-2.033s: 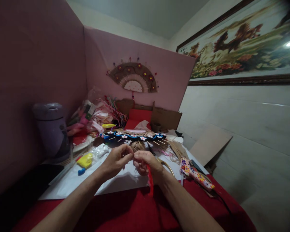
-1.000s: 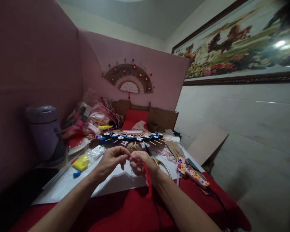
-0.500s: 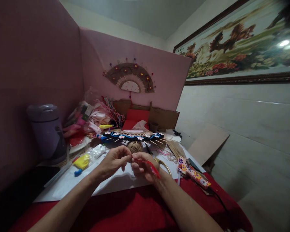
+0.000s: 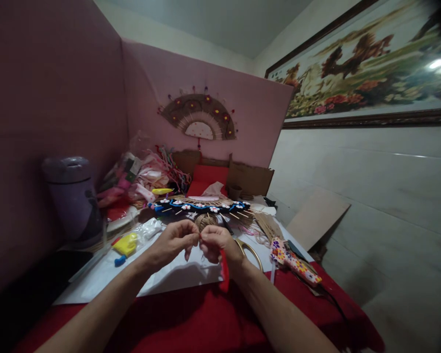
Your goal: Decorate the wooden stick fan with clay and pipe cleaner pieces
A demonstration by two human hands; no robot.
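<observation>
The soft, narrow red strip [image 4: 224, 274] is held at the right hand [image 4: 217, 245], above the near edge of the white sheet on the counter. Its visible length hangs down below the palm, slightly curved, with a paler patch along one side. The rest is hidden by the fingers, where the left hand [image 4: 182, 240] meets the right at the fingertips.

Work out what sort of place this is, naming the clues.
Probably a home craft corner: a decorated fan hangs on the pink panel, scissors and a twine ball lie on the table, and a framed horse picture decorates the wall.
</observation>
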